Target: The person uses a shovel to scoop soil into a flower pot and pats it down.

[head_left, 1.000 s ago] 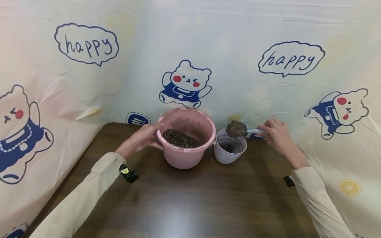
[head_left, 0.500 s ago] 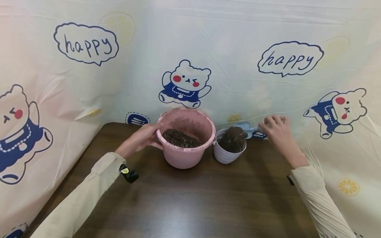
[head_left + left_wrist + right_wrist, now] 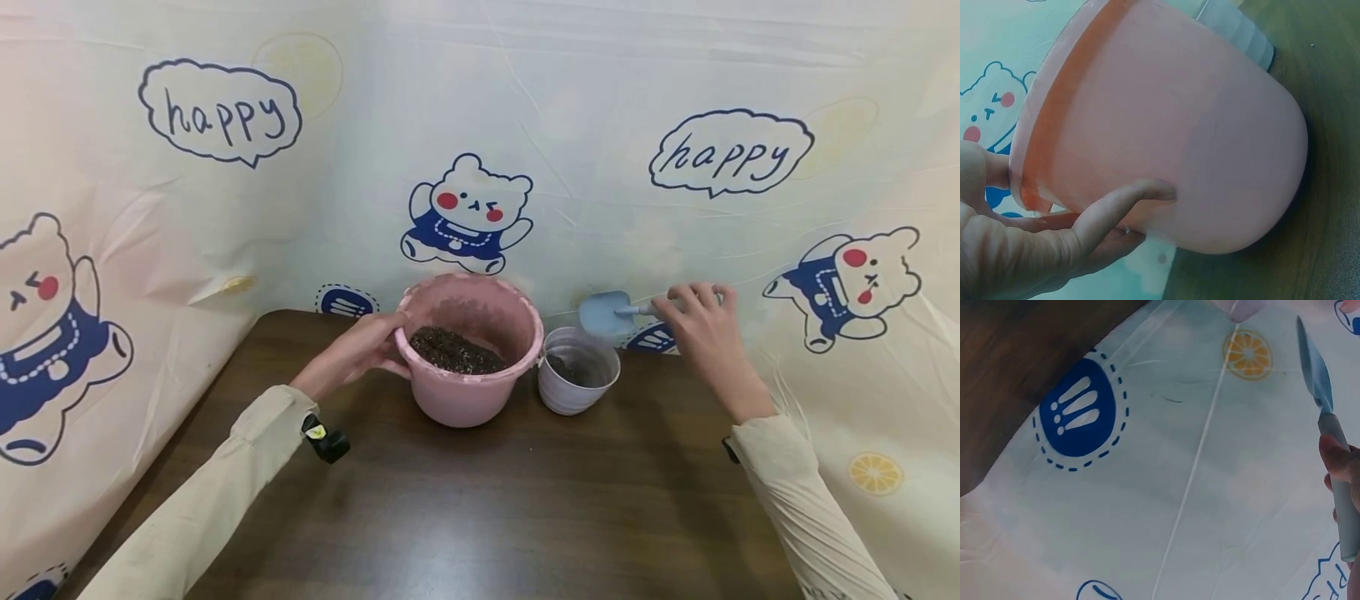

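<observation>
My left hand (image 3: 363, 348) grips the left rim and side of a pink bucket (image 3: 465, 402), which stands upright with dark soil (image 3: 453, 350) in it. In the left wrist view the thumb (image 3: 1125, 203) presses on the bucket's outer wall. To the right of the bucket stands a white pot (image 3: 573, 393) with some dark soil low inside. My right hand (image 3: 705, 337) holds a small light-blue trowel (image 3: 606, 313) by its grey handle (image 3: 1338, 481). The trowel's blade hangs above the pot's back rim, its blue underside showing.
A dark wooden table (image 3: 465, 508) bears the bucket and pot. Right behind them rises a printed cloth backdrop (image 3: 600, 100), which also lines both sides. A tiny pale speck (image 3: 532, 449) lies on the tabletop in front of the pot.
The trowel, heaped with soil a second ago, has turned over and tipped its soil into the white pot; it has then risen slightly. The left hand and bucket stay put.
</observation>
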